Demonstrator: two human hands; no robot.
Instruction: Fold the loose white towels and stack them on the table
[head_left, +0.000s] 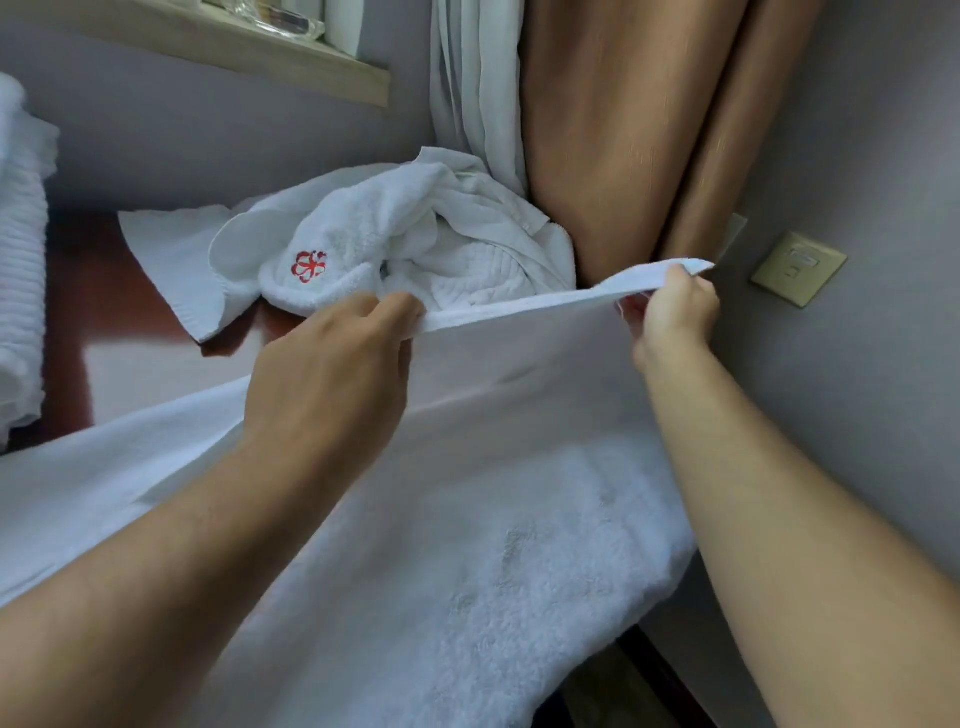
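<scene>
A large white towel (467, 519) lies spread over the near part of the dark red table (104, 291). Its far edge is lifted and stretched taut between my hands. My left hand (332, 358) pinches that edge at its left end; my right hand (675, 306) grips it at the right corner. Behind the raised edge sits a heap of loose white towels (415, 239), one with a red flower emblem (309, 266). A stack of folded white towels (21, 249) stands at the far left edge of the view.
A grey wall runs behind the table, with a wooden shelf (291, 62) above holding glassware. Tan and white curtains (623, 130) hang in the corner next to the towel heap. On the right wall is a brass switch plate (797, 267).
</scene>
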